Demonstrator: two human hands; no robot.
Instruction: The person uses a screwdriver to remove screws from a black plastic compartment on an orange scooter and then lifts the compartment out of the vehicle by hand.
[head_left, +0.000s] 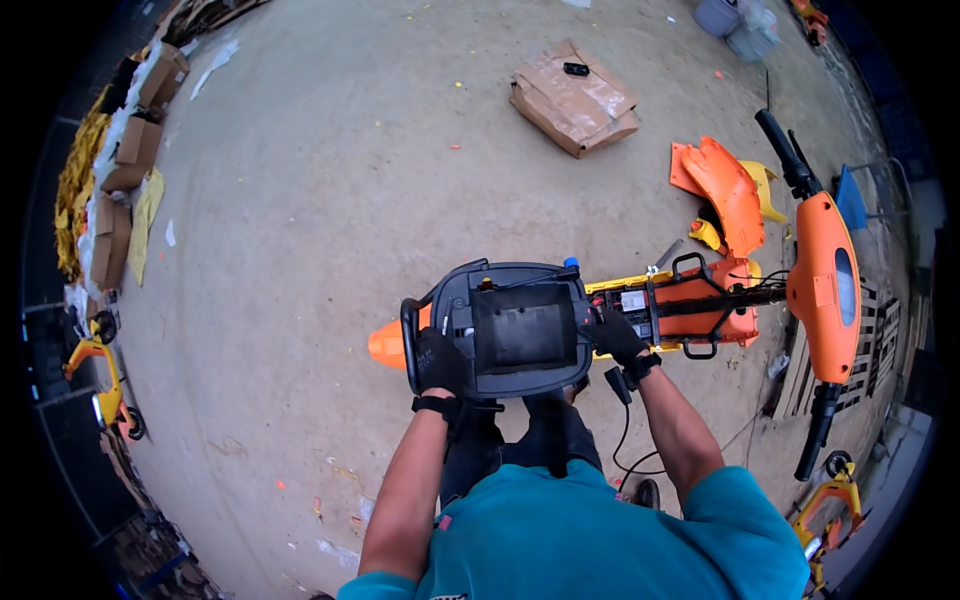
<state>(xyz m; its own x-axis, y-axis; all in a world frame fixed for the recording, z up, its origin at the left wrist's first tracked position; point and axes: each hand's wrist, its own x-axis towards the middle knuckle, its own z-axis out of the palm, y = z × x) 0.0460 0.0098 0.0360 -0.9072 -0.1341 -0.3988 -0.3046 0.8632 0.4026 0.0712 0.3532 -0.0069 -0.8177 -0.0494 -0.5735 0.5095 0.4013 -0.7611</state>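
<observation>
An orange electric scooter stands in front of me, its orange tail [387, 345] at the left and its orange handlebar cover [822, 275] at the right. Over its rear sits a black plastic storage tub [520, 330] with a deep square hollow. My left hand [440, 362], in a black glove, is closed on the tub's near left rim, beside the black rear grab rail [411, 345]. My gloved right hand [615, 337] grips the tub's right edge, next to the uncovered footboard bay with wiring [632, 302]. The undersides of both hands' fingers are hidden.
Beyond the scooter lies a taped cardboard box [575, 100] with a small black object on top. Loose orange body panels [728, 190] rest near the handlebar. A black cable with a plug [620, 386] hangs by my right forearm. Wooden pallets [875, 340] lie at the right.
</observation>
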